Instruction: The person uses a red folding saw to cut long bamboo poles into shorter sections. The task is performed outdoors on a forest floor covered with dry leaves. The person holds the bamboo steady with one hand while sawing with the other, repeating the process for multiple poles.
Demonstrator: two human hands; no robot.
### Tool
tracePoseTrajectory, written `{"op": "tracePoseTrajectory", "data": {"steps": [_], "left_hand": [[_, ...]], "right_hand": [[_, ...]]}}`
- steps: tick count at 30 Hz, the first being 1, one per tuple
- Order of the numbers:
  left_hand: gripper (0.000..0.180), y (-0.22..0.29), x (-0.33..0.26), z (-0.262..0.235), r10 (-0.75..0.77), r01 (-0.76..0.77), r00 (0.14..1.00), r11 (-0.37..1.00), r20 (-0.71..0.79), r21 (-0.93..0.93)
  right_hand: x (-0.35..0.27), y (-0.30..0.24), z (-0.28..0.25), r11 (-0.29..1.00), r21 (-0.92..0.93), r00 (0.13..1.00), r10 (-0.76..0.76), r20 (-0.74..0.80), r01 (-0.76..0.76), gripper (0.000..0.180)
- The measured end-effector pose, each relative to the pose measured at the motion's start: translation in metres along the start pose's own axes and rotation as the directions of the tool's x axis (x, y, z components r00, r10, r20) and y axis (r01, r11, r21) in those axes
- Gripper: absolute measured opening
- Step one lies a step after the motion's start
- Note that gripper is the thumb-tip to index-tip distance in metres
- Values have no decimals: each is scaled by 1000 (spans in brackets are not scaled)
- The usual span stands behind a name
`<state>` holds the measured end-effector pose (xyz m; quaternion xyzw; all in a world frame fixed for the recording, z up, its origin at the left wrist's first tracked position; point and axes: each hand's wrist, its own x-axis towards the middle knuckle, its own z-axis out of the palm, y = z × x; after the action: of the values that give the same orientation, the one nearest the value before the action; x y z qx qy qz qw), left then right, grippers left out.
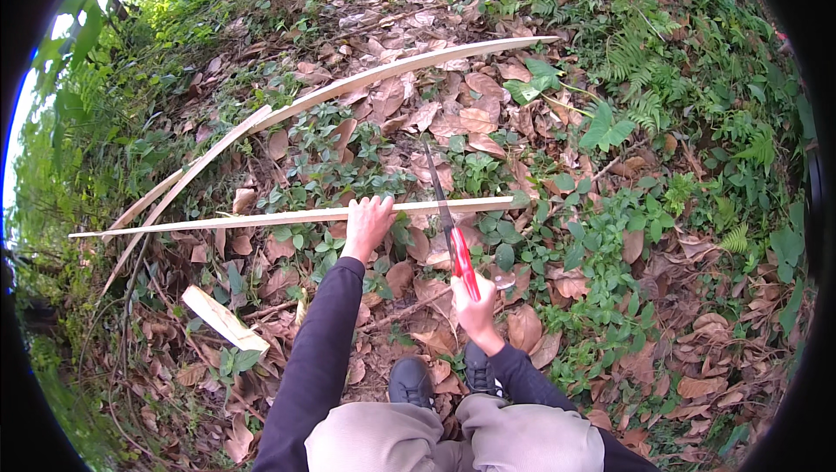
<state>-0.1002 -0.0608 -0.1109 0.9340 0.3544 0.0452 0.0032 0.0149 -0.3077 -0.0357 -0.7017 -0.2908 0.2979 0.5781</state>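
Note:
A long pale wooden strip (252, 221) lies across the ground in front of me, pointing left to right. My left hand (370, 224) is closed over it, right of its middle. In my right hand (475, 302) is the red handle of a hand saw (461, 259), fingers wrapped round it. The saw's dark, narrow blade points away from me and crosses the strip between my left hand and the strip's right end. Whether the teeth have cut into the wood cannot be made out.
Beyond the strip lies a longer pale wooden strip (392, 70), with another strip (187, 178) crossing its left part. A short wood offcut (225, 320) rests at the lower left. Dry brown leaves, creeping plants and ferns (644, 71) cover the ground. My dark shoes (411, 382) are close below.

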Motion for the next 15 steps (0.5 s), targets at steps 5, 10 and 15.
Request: {"op": "tracePoseTrajectory", "data": {"steps": [5, 10, 15], "left_hand": [[25, -7, -1, 7, 2, -2, 1000, 1000, 15, -11], [26, 2, 1, 3, 6, -6, 1000, 1000, 5, -6], [28, -4, -1, 5, 12, -11, 999, 999, -39, 34]], "right_hand": [[9, 1, 1, 992, -107, 997, -72, -11, 71, 22], [-14, -1, -8, 995, -75, 997, -62, -37, 59, 23], [-12, -5, 4, 996, -77, 998, -49, -38, 46, 23]]}}
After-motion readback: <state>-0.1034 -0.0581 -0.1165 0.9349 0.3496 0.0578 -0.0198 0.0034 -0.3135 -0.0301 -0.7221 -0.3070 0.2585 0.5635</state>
